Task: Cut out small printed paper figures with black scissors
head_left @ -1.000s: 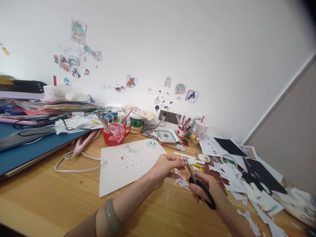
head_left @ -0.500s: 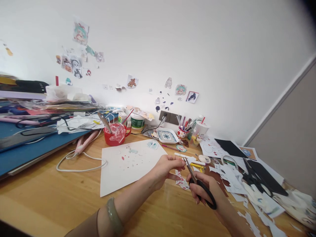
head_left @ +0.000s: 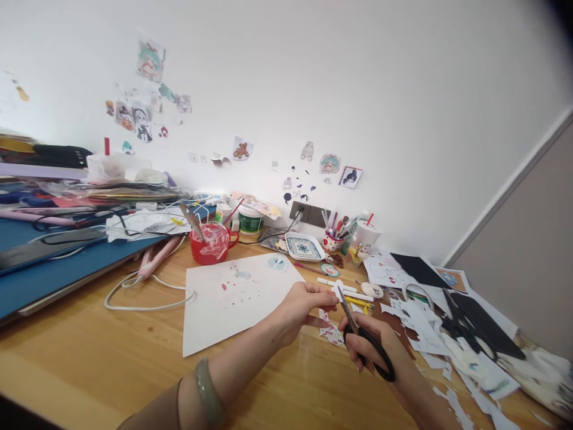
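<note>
Over the middle of the desk, my left hand (head_left: pixel 304 306) is closed in a pinch, with a small white piece of paper (head_left: pixel 338 289) at its fingertips. My right hand (head_left: pixel 376 340) grips black-handled scissors (head_left: pixel 367 343). Their blades point up and left and meet the paper; its exact outline is too small to make out. Beneath the hands lies a paper scrap (head_left: pixel 330 328) with red and green marks. To the left is a white sheet (head_left: pixel 215 328) bearing several tiny coloured cut-outs.
A red mug (head_left: pixel 209 245) with crumpled plastic stands behind the sheet, near a patterned square dish (head_left: pixel 304 246) and a pen cup (head_left: pixel 333 240). Paper offcuts (head_left: pixel 416 319) and a second pair of scissors (head_left: pixel 465 322) lie at right. A white cable (head_left: pixel 129 309) loops at left.
The view has shifted slightly. More of the white piece shows beside the scissor blades now. Both hands keep nearly the same pose and hold.
</note>
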